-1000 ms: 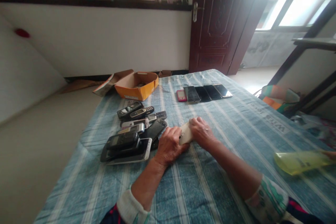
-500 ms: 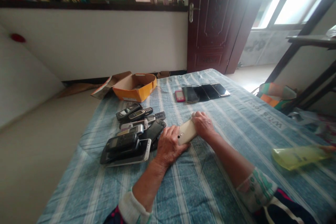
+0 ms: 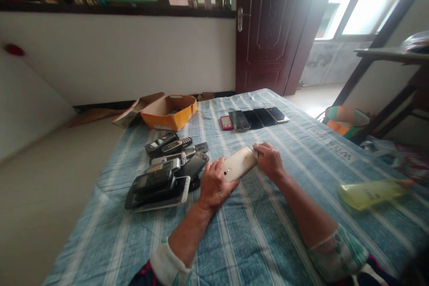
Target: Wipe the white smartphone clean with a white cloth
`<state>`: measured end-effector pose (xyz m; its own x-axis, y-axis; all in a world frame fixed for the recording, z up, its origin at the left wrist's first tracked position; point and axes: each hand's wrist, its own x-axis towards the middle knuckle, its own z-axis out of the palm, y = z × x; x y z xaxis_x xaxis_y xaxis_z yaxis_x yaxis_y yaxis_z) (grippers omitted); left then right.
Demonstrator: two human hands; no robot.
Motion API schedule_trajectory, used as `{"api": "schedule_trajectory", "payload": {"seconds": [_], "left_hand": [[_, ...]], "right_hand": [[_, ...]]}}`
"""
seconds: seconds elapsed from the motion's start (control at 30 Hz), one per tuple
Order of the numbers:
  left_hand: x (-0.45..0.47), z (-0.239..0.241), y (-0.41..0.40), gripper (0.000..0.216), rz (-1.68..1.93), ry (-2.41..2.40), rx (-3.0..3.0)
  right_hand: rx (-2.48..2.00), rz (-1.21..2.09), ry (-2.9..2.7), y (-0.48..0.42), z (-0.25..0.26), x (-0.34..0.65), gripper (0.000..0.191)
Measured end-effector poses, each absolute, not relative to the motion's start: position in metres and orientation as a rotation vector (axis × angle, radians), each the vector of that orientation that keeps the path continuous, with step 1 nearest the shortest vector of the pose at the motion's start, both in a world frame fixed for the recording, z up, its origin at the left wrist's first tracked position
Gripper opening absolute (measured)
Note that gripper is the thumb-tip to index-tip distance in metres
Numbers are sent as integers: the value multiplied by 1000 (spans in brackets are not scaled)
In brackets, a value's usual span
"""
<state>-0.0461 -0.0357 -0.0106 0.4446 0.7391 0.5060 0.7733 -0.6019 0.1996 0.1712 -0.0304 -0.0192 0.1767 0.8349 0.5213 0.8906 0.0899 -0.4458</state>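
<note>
A gold smartphone lies back side up, tilted a little, over the striped bedspread. My left hand is closed around its near left end, fingers over one edge and thumb along the other. My right hand pinches a small white wad, perhaps tissue or cloth, at the phone's far right end. Left of my left hand lies a pile of old mobile phones, keypad and touchscreen ones mixed. Farther back, several dark-screened smartphones lie in a row beside a small pink phone.
An open orange cardboard box stands at the bed's far left corner. On the right, a yellow translucent bottle-like object lies on the blue striped bedspread. Behind the bed are a wall and a dark red door.
My right hand has slid right and outward with the white wad, uncovering more of the phone's back. My left hand keeps its grip. The view has shifted slightly.
</note>
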Motion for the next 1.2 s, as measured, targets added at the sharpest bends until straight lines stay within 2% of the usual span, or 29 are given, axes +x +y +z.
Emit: {"api": "schedule_trajectory", "payload": {"seconds": [0.17, 0.33, 0.53, 0.87, 1.2], "left_hand": [[-44, -8, -37, 71, -966, -1076, -2514], [-41, -1, -43, 72, -974, -969, -2480], [-40, -1, -44, 65, -1010, -910, -2453], [-37, 0, -44, 52, -973, -818, -2390], [-39, -2, -44, 59, -964, -860, -2444]], "right_hand": [[-1505, -188, -1609, -35, -5, 161, 33], [-1379, -194, -1957, -44, 29, 132, 31], [-1586, -109, -2251, -47, 53, 113, 25], [-1930, -180, -2105, -34, 53, 154, 23], [-1785, -64, -2232, -41, 64, 134, 21]]}}
